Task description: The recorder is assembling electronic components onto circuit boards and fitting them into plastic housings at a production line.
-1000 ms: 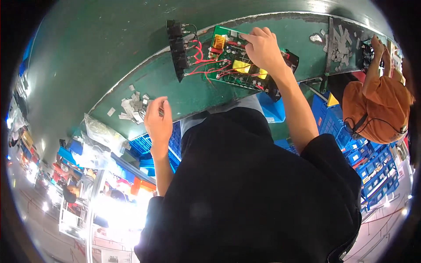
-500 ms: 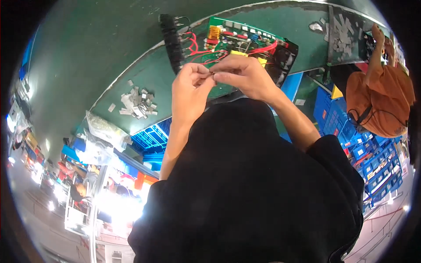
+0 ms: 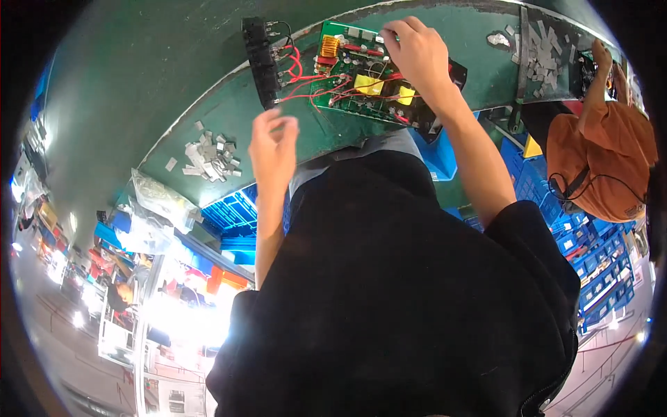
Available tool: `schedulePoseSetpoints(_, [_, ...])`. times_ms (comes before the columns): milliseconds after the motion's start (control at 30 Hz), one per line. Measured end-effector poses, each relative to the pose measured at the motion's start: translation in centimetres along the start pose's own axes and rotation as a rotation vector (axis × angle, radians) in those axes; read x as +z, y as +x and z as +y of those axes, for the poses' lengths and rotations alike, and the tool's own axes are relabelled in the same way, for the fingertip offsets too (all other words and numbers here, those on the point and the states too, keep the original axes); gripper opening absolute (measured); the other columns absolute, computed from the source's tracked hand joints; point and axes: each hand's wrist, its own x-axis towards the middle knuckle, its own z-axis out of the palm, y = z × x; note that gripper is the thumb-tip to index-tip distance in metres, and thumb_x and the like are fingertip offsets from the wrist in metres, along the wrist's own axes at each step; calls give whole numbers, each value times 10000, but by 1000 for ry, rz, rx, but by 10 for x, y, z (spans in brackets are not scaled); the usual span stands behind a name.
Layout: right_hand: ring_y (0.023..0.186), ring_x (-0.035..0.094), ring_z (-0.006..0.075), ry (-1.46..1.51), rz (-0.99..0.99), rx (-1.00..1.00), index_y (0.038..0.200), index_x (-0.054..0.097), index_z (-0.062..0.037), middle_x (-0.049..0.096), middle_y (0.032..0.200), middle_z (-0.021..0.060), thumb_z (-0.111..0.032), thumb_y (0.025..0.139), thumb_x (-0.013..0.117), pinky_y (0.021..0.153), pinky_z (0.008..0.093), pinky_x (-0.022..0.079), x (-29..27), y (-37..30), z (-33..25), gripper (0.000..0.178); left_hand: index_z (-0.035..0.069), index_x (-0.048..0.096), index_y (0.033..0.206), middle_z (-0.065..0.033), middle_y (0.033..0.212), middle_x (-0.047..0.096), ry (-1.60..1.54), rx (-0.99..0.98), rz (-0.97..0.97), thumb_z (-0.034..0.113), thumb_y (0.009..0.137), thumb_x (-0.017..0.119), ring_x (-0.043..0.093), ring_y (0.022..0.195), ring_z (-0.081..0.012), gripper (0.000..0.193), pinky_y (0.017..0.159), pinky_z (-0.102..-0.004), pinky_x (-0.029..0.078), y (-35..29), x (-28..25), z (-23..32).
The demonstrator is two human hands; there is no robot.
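Note:
A green circuit board (image 3: 361, 104) with yellow parts, a copper coil and red wires lies on the green table (image 3: 229, 104). The wires run to a black switch panel (image 3: 260, 59) at its left. My right hand (image 3: 417, 52) is over the board's far edge, with its fingertips pinched on a small grey piece and pressed to the board. My left hand (image 3: 273, 146) hovers above the table's near edge, between the board and a heap of small grey pieces (image 3: 208, 156). Its fingers are curled close together, and what they hold is hidden.
More grey pieces (image 3: 538, 55) lie scattered on the table's right part. A person in an orange top (image 3: 601, 163) works at the right end. Blue crates (image 3: 590, 257) stand under and beside the table. Clear plastic bags (image 3: 156, 205) hang at the left edge.
Half a second ago both hands met in front of the board. Now my right hand has gone back to the board's far edge and my left has dropped toward the near edge.

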Motion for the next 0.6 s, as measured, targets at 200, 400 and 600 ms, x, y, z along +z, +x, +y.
schedulePoseSetpoints(200, [742, 620, 324, 109, -112, -21, 881, 702, -68, 647, 840, 100, -176, 830, 659, 747, 408, 508, 0, 10, 0, 127, -42, 489, 1229, -144, 1049, 644, 62, -175, 102, 223, 928, 625, 658, 867, -178, 424, 709, -277, 505, -17, -61, -66])
schedulePoseSetpoints(400, [874, 600, 330, 83, -235, -78, 918, 713, -60, 636, 878, 119, -127, 834, 601, 803, 411, 498, -1, 1, 5, 155, -36, 543, 1173, -122, 944, 652, 6, -214, 231, 179, 929, 607, 645, 805, -179, 331, 701, -295, 492, -20, -80, -97])
schedulePoseSetpoints(600, [921, 577, 315, 45, -207, -66, 957, 719, -59, 624, 909, 116, -74, 806, 551, 828, 400, 492, -1, -6, 3, 226, -28, 563, 1155, -93, 908, 651, 162, -97, 180, 182, 937, 592, 618, 804, -136, 304, 655, -252, 463, -14, -79, -104])
